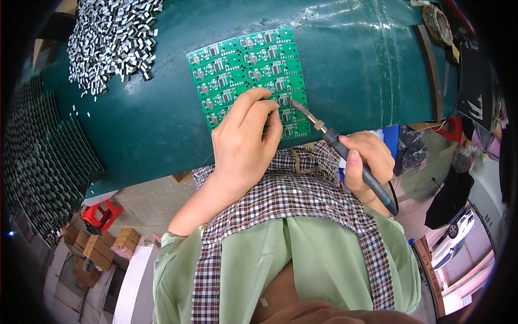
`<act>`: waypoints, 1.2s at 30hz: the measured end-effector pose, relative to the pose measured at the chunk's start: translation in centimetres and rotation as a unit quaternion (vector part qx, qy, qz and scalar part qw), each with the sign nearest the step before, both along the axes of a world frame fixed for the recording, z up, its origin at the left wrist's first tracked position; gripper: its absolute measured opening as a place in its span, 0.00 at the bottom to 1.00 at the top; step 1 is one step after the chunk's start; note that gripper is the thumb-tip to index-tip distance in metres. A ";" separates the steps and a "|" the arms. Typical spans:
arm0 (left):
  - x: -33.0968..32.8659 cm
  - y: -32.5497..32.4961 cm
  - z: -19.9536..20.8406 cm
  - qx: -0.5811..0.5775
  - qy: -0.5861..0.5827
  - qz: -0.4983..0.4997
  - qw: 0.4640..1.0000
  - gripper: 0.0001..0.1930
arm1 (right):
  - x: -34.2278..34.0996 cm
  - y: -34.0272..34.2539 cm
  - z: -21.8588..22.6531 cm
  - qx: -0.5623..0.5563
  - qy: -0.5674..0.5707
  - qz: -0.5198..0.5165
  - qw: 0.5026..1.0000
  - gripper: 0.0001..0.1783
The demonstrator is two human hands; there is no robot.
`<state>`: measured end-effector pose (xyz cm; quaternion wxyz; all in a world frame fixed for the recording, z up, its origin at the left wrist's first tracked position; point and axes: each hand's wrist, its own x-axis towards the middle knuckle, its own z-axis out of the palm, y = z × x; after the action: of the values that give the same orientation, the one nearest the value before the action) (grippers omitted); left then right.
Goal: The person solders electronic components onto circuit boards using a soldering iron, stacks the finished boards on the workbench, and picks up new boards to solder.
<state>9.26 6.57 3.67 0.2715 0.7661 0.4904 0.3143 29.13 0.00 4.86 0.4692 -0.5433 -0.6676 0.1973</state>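
Observation:
A green panel of joined circuit boards [272, 70] lies on the teal bench mat, its rows carrying dark chips and small parts. Over its lower left part is my left hand [243, 127], thumb and fingertips closed together at the board. Whatever those fingertips may pinch is hidden. In my right hand [369, 159] is a soldering iron [337, 143], held by its dark handle like a pen. The iron's metal tip points up and left and meets, or nearly meets, the panel just right of my left fingertips.
A large heap of small black-and-white parts [113, 40] covers the far left of the teal mat [145, 129]. Stacked board panels [48, 156] stand at the left edge. A dark bar [430, 73] runs along the right side, with a round brownish holder [438, 26] beyond it.

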 end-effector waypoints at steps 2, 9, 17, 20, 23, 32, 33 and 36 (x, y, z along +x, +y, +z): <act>0.1 -0.2 0.3 -0.022 0.000 0.004 1.000 0.08 | 0.0 -0.1 0.0 -0.007 -0.006 0.006 1.000 0.07; 0.4 -0.2 -0.1 0.009 0.010 0.004 1.000 0.07 | -0.4 -0.1 -0.3 0.000 0.005 -0.006 1.000 0.07; 0.7 -0.5 0.1 -0.038 0.027 0.005 0.999 0.06 | -0.8 -1.3 -0.3 -0.003 -0.018 -0.013 1.000 0.08; 0.7 -0.7 0.2 -0.045 0.028 0.002 0.999 0.06 | -0.9 -1.7 -0.3 -0.009 -0.020 -0.016 1.000 0.08; 0.7 -1.1 0.7 -0.066 0.013 0.018 0.998 0.06 | -0.6 -1.8 -0.3 0.002 -0.019 -0.021 1.000 0.08; 0.1 -1.9 0.4 -0.054 -0.004 0.002 0.999 0.08 | -0.4 -2.0 -0.2 0.017 -0.010 -0.016 1.000 0.07; 0.0 -2.0 0.4 -0.053 0.001 -0.011 0.999 0.09 | -0.4 -2.0 -0.2 0.017 -0.010 -0.015 1.000 0.07; 0.1 -2.1 0.3 -0.049 -0.001 -0.014 0.999 0.09 | -0.3 -2.1 -0.1 0.020 -0.025 -0.005 0.999 0.07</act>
<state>9.39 4.50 3.96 0.3137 0.7582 0.4943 0.2871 28.85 -2.13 4.75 0.4643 -0.5420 -0.6800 0.1681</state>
